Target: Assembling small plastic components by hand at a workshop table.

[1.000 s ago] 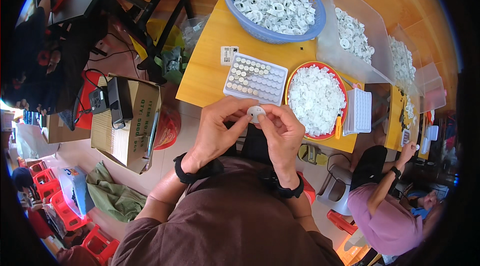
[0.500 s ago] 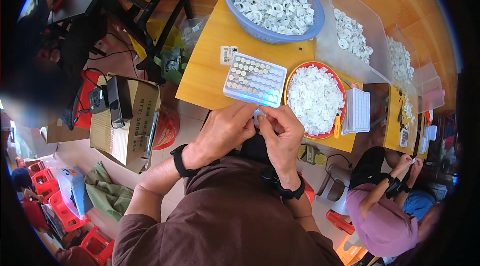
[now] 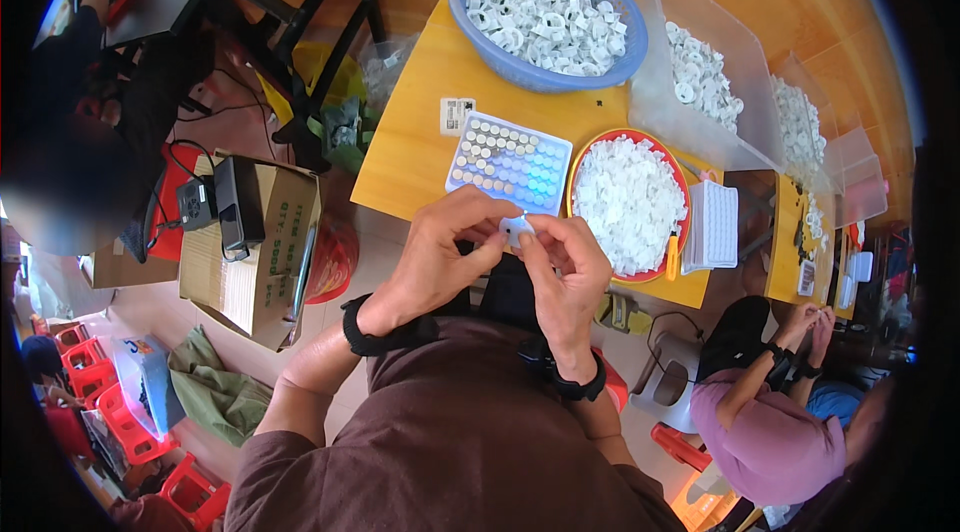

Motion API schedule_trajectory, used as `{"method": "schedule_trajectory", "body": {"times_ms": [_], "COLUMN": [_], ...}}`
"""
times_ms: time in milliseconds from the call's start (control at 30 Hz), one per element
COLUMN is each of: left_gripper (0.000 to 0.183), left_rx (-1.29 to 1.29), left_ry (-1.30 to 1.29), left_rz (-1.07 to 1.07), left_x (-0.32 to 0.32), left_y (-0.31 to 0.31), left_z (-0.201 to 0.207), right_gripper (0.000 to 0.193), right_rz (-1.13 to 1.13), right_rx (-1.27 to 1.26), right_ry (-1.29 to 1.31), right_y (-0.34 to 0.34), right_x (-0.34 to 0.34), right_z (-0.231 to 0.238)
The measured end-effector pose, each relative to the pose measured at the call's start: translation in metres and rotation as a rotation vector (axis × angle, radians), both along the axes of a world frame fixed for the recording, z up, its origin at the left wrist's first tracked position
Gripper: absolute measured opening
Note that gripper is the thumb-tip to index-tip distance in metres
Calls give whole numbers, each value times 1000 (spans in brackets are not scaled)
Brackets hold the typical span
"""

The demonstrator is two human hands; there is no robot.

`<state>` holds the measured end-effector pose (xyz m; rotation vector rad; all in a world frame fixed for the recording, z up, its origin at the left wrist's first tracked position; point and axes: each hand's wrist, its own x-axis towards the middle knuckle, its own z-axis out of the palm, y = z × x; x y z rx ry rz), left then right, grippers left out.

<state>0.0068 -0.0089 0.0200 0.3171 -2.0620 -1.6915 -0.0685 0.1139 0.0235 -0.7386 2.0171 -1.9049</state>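
A small white plastic piece with a dark spot or hole is pinched between my two hands, just off the table's near edge. My left hand grips it from the left with thumb and fingers. On its other side my right hand is closed on it too. Just beyond my fingers lies a pale tray holding rows of small round button-like pieces, silvery on the left and bluish on the right. To the right stands a red round tray heaped with small white translucent parts.
On the yellow table are a blue plastic basket and a clear bin, both holding white parts. A yellow-handled tool rests on the red tray beside stacked white trays. A cardboard box stands left; another person sits right.
My hands have come slightly nearer to me, and the white piece now shows more of its face between my fingers. The person at right has shifted their hands.
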Motion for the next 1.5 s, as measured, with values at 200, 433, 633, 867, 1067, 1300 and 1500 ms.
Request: {"method": "schedule_trajectory", "body": {"times_ms": [200, 433, 633, 867, 1067, 1300, 1500], "left_gripper": [18, 14, 18, 23, 28, 20, 17], "left_rx": [683, 970, 974, 891, 814, 860, 834], "left_ry": [21, 69, 71, -5, -23, -23, -44], "left_rz": [-67, -122, -169, -98, -243, 6, 87], "left_x": [0, -10, -24, -25, 1, 34, 44], "left_y": [2, 5, 11, 15, -16, -35, -45], "left_z": [-2, 3, 4, 16, 7, -20, -26], "right_gripper": [14, 17, 17, 13, 17, 9, 12], "right_rz": [-26, -111, -158, -54, -548, -191, -53], "right_rx": [19, -47, -26, -112, -130, 4, 324], "right_ry": [244, 464, 493, -63, 312, 275, 514], "right_y": [-1, -3, 9, 12, 44, 7, -48], "right_x": [1, -5, -13, -28, -156, -146, -140], "right_z": [1, 3, 8, 10, 48, 18, 20]}}
